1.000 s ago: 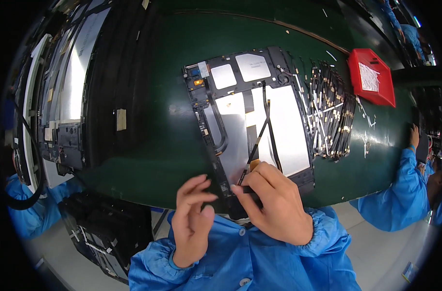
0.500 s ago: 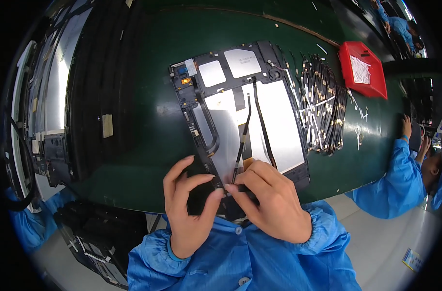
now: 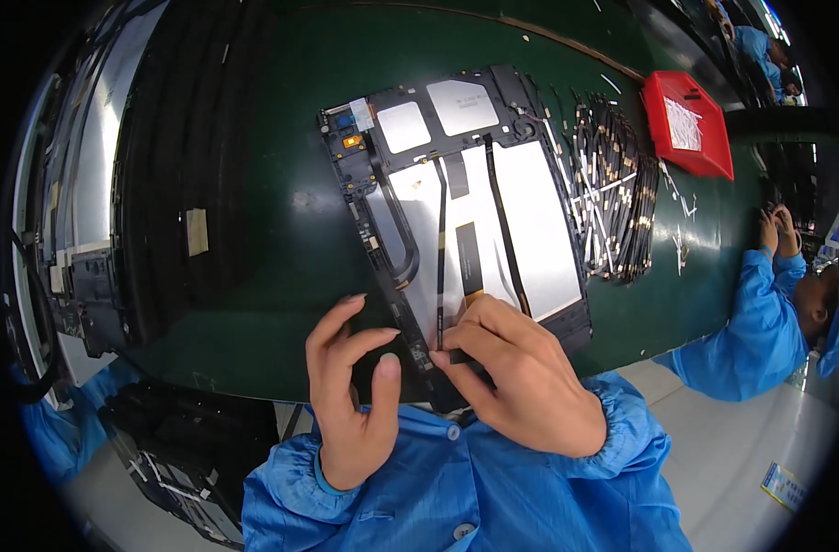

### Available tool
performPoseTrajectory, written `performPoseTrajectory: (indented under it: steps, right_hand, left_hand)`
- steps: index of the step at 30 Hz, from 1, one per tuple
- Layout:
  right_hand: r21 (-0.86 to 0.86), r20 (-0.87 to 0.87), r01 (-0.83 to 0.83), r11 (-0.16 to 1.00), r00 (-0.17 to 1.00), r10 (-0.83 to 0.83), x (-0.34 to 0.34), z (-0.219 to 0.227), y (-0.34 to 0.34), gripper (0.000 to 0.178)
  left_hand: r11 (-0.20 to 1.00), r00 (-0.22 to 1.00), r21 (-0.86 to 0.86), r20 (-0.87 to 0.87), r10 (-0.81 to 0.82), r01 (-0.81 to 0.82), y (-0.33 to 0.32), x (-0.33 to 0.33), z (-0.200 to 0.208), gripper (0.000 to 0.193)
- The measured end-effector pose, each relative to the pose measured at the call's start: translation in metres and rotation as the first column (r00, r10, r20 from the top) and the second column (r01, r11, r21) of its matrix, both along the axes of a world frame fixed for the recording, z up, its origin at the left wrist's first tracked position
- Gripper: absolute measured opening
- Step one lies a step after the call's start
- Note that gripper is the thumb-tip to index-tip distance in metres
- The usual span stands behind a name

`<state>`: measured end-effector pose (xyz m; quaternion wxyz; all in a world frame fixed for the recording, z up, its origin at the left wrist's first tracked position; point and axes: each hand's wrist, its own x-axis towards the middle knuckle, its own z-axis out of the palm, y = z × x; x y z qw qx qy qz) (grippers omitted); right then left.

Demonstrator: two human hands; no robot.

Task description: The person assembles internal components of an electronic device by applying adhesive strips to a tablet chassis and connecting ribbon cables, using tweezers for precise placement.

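Note:
A flat device chassis (image 3: pixel 543 221) with a black frame and silver plates lies tilted on the green table in front of me. A thin black flat cable (image 3: pixel 440 244) runs lengthwise over its silver middle. My right hand (image 3: pixel 530 386) pinches that cable's near end between thumb and fingers, low on the chassis. Beside the chassis's near left edge, my left hand (image 3: pixel 353 414) is empty, its thumb and fingers apart. Another black cable (image 3: pixel 499 212) lies to the right, and a curved black one (image 3: pixel 401 230) follows the left edge. My right fingers hide the cable's tip.
A heap of black flat cables (image 3: pixel 613 202) lies right of the chassis. Behind it stands a red bin (image 3: pixel 714 152) with white strips. Stacked panels (image 3: pixel 97 166) fill the left, and more black parts (image 3: pixel 185 451) sit lower left. A co-worker (image 3: pixel 741 340) sits at far right.
My left thumb and fingers have come away from the chassis edge and spread. The cable under my right hand now lies straighter, its far end shifted left. The chassis has turned slightly.

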<state>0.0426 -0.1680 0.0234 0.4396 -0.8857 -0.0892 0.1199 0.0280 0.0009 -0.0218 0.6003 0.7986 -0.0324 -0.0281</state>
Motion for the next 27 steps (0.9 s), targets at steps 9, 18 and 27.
performPoseTrajectory:
  steps: [9, 18, 27]
  right_hand:
    - [-0.04, -0.008, 0.006, 0.999, 1.0, -0.007, 0.0, 0.003, 0.003, 0.012]
    - [0.15, -0.042, -0.025, 0.988, 0.999, 0.032, 0.001, 0.004, 0.0, 0.011]
    - [-0.14, 0.162, 0.067, 0.988, 0.986, -0.043, -0.014, 0.0, 0.013, 0.016]
  left_hand:
    - [0.993, 1.0, 0.112, 0.01, -0.028, 0.027, -0.009, 0.0, 0.004, 0.026]
    - [0.998, 0.997, -0.055, -0.075, -0.028, 0.024, -0.003, 0.003, 0.006, 0.025]
    - [0.921, 0.896, -0.378, -0.435, -0.09, -0.092, 0.019, -0.04, 0.009, 0.021]
